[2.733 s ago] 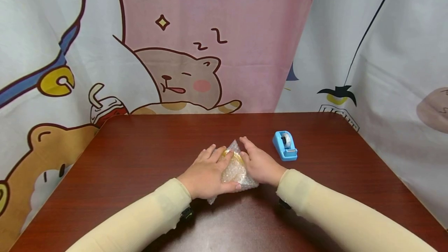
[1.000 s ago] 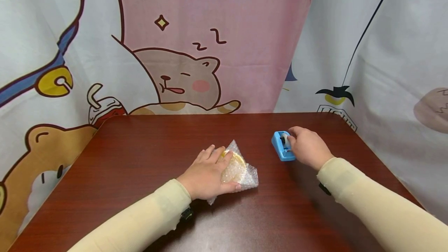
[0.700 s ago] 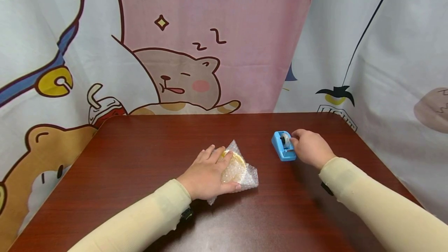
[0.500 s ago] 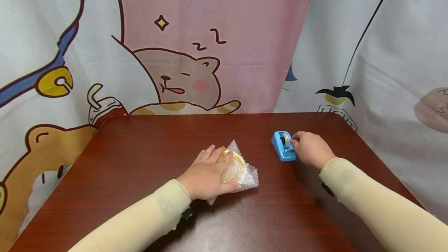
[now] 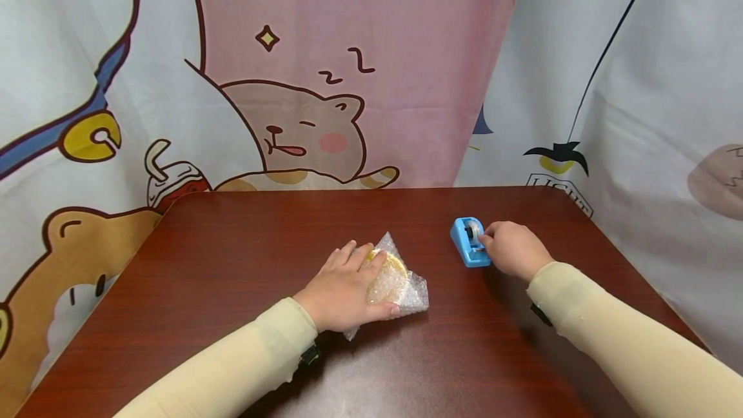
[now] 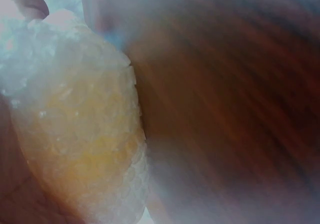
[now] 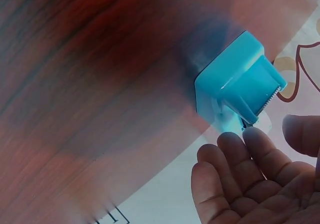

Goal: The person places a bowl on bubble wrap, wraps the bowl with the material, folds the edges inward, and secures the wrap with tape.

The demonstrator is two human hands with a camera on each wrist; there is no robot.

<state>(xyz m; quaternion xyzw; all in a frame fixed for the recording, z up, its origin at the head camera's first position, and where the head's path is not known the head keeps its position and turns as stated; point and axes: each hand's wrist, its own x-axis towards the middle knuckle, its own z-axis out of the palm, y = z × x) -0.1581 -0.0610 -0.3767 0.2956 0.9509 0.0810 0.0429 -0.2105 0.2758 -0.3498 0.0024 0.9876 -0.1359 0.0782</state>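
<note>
A bubble-wrap bundle point(image 5: 390, 279) lies on the table, with a round, yellow-rimmed thing showing through the clear film. My left hand point(image 5: 342, 289) rests spread over its left side, fingers straight and thumb along the near edge. In the left wrist view the wrapped thing point(image 6: 85, 119) bulges against the palm. To the right stands a light blue tape dispenser point(image 5: 471, 244) holding a roll of clear tape point(image 5: 473, 232). My right hand point(image 5: 515, 250) is at its right side, fingertips right at the roll. The right wrist view shows fingers loosely bent and thumb apart, beside the toothed cutter point(image 7: 269, 99).
The dark red-brown wooden table point(image 5: 244, 244) has its far edge against a hanging cloth point(image 5: 406, 69) printed with cartoon animals. More cloth point(image 5: 656, 147) hangs along the right side.
The right hand has left the bubble-wrap bundle and reached right to the tape dispenser, then shifted slightly down along it. The left hand has stayed on the bundle.
</note>
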